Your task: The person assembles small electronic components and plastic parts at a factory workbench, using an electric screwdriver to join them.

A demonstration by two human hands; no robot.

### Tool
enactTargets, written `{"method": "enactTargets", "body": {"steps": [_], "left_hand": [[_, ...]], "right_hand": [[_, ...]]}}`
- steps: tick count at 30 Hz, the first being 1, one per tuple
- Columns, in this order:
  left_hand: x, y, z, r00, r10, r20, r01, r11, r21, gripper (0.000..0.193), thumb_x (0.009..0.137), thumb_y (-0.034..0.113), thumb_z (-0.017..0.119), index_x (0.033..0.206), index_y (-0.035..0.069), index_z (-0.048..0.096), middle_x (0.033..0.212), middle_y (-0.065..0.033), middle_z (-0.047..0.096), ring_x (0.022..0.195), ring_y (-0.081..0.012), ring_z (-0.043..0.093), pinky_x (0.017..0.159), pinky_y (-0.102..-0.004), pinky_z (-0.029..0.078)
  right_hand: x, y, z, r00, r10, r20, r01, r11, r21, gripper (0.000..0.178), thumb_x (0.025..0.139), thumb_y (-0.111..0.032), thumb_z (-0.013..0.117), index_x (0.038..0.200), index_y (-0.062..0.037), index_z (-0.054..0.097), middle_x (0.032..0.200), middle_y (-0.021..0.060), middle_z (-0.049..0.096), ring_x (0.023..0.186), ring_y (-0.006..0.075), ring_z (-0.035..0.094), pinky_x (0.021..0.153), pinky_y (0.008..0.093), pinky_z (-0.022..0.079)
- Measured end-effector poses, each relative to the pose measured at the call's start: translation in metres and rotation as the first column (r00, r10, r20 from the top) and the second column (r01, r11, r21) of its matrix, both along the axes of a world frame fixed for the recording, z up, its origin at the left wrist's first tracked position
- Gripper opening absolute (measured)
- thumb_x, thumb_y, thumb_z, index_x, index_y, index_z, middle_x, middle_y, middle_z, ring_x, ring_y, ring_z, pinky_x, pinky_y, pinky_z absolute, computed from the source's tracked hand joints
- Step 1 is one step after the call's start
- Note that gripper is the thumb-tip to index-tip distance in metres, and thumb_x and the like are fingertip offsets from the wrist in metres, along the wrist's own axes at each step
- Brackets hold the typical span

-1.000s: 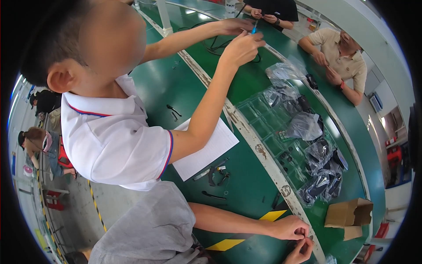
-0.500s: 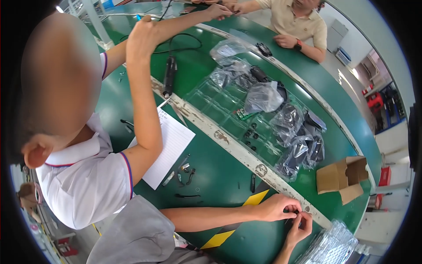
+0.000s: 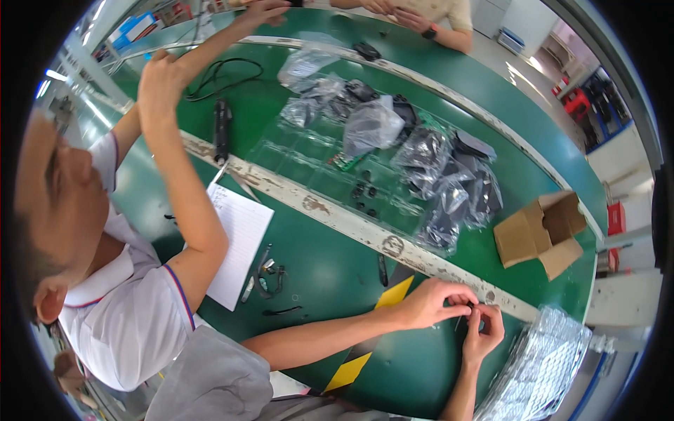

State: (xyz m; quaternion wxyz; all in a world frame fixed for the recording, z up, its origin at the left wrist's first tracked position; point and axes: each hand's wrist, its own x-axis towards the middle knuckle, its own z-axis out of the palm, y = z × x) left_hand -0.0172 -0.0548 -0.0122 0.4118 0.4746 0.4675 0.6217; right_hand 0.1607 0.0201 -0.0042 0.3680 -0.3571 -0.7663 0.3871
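My left hand (image 3: 437, 303) reaches in from the grey sleeve, its thumb and fingertips pinched on a small black part (image 3: 471, 306). Right beside it, the fingers of my right hand (image 3: 484, 332) close on the same part from the other side. It is mostly covered by the fingertips, so its exact kind cannot be made out; a thin line seems to hang below it. Both hands are held over the green table (image 3: 404, 365), close to the worn white rail (image 3: 502, 300). A slim black tool (image 3: 382, 270) lies to the left of them.
An open cardboard box (image 3: 523, 238) and stacked clear trays (image 3: 540, 365) are at the right. Bagged dark parts (image 3: 449, 203) cover a clear tray beyond the rail. A co-worker's arm (image 3: 184, 189) rises at left near a notepad (image 3: 239, 242) and a black electric screwdriver (image 3: 222, 130).
The view has shifted, so the table things appear farther left and higher. My hands stay together, pinching the small part. Across the table, a person's two hands have come together.
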Motion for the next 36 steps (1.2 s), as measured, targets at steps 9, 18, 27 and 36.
{"method": "enactTargets", "body": {"steps": [9,18,27,36], "left_hand": [[-0.002,-0.001,0.002,1.000,-0.004,0.026,0.005,1.000,-0.013,0.026,0.087,0.007,0.076,0.112,0.004,0.072,0.093,-0.0069,0.075,0.083,-0.0120,0.068,0.078,-0.0279,0.054],[-0.009,-0.002,0.013,0.991,-0.069,0.115,0.086,0.984,-0.153,0.027,0.089,0.005,0.073,0.116,0.001,0.071,0.107,-0.0072,0.075,0.095,-0.0121,0.069,0.090,-0.0278,0.052],[-0.006,0.003,0.008,0.982,-0.085,0.168,0.109,0.984,-0.141,0.026,0.088,0.001,0.073,0.114,-0.001,0.071,0.110,-0.0085,0.074,0.093,-0.0136,0.070,0.089,-0.0281,0.052],[-0.006,0.002,0.005,0.994,-0.077,0.080,0.085,0.990,-0.110,0.026,0.085,-0.001,0.075,0.111,0.001,0.072,0.109,-0.0080,0.074,0.089,-0.0119,0.068,0.088,-0.0275,0.051]], "right_hand": [[-0.002,-0.002,0.010,1.000,-0.001,-0.016,0.001,1.000,0.010,0.008,0.084,0.007,0.069,0.089,0.0019,0.068,0.082,0.0072,0.065,0.068,0.0122,0.058,0.063,0.0240,0.046],[0.004,0.003,0.018,0.999,0.051,0.016,-0.050,0.998,-0.041,0.003,0.090,0.005,0.064,0.093,0.0050,0.066,0.089,0.0087,0.063,0.074,0.0137,0.063,0.068,0.0246,0.051],[0.013,0.015,0.040,0.997,0.067,0.030,-0.066,0.997,-0.034,0.006,0.090,0.002,0.066,0.096,0.0038,0.067,0.086,0.0087,0.065,0.074,0.0143,0.065,0.070,0.0258,0.051],[0.034,0.031,0.049,0.972,0.065,0.225,-0.070,0.997,0.015,0.006,0.087,0.000,0.071,0.092,-0.0007,0.069,0.085,0.0067,0.068,0.074,0.0148,0.063,0.069,0.0272,0.051]]}}
